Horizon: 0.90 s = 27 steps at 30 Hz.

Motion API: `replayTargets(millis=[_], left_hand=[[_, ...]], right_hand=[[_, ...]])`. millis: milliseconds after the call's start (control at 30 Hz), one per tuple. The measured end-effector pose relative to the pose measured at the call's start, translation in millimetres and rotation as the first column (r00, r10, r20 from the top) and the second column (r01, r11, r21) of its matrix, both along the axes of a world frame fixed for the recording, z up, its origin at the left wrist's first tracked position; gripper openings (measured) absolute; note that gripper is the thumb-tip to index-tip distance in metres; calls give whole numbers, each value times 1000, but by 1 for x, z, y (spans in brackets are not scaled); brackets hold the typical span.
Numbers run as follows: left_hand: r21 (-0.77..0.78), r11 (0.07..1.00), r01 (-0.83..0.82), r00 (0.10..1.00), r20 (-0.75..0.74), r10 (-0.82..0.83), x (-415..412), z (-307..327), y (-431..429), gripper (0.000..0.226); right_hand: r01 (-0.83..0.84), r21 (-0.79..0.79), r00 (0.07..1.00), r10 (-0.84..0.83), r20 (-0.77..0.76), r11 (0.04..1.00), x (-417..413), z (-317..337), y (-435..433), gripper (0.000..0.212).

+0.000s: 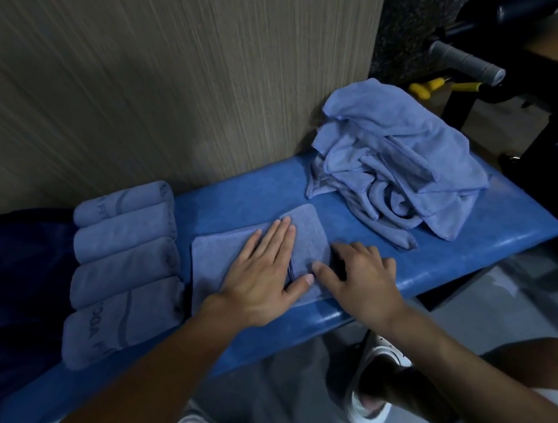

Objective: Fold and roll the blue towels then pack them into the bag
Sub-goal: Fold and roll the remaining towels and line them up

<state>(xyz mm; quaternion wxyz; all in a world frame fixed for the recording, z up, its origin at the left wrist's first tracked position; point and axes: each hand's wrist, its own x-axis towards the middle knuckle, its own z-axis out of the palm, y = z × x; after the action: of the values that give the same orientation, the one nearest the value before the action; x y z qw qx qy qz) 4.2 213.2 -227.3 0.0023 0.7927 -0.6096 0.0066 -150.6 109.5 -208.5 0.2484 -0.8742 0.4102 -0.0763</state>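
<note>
The folded towel (pixel 214 263) lay flat in the middle of the blue bench (pixel 465 260), between the finished rolls and the loose heap. The left grip (pixel 260 275) rested open on it, palm down, fingers straight and pressing the cloth. The right grip (pixel 360 278) sat at the towel's right edge with its thumb on the cloth and its fingers bent; whether they had hold of that edge could not be told. The step in hand looked to be the start of a roll from that right end. To do it well, the first turn would want to be tight and square to the long sides, the flat palm smoothing out air and keeping the layers from sliding, then both grips rolling evenly so the ends came out flush like the others. By count: four rolled towels, side by side at the left, from the far one (pixel 121 200) through the second (pixel 123 231) and third (pixel 122 271) to the nearest (pixel 120 322); one folded towel; one crumpled pile (pixel 400 164) of several towels, number unclear; one dark bag (pixel 12 273) at far left, nothing visibly packed.
</note>
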Motion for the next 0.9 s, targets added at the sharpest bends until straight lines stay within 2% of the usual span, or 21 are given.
replayTargets(millis=[233,400,600,800,900], left_hand=[[17,999,43,998,-39,-42,5,0,13,84],[44,999,23,1000,-3,-23,0,0,4,93],[36,999,22,999,-43,-20,-3,-1,-1,92],[33,999,1,999,-44,0,-6,-3,1,91],[-32,999,-37,994,-101,34,-6,-3,2,98]], right_hand=[[-2,29,1000,2,-3,1000,2,1,-2,53],[72,117,996,-77,38,991,5,1,-8,33],[178,163,980,-191,64,970,2,4,-17,25],[121,147,989,-132,71,982,2,5,-11,45],[113,173,988,-128,81,978,2,8,-11,51]])
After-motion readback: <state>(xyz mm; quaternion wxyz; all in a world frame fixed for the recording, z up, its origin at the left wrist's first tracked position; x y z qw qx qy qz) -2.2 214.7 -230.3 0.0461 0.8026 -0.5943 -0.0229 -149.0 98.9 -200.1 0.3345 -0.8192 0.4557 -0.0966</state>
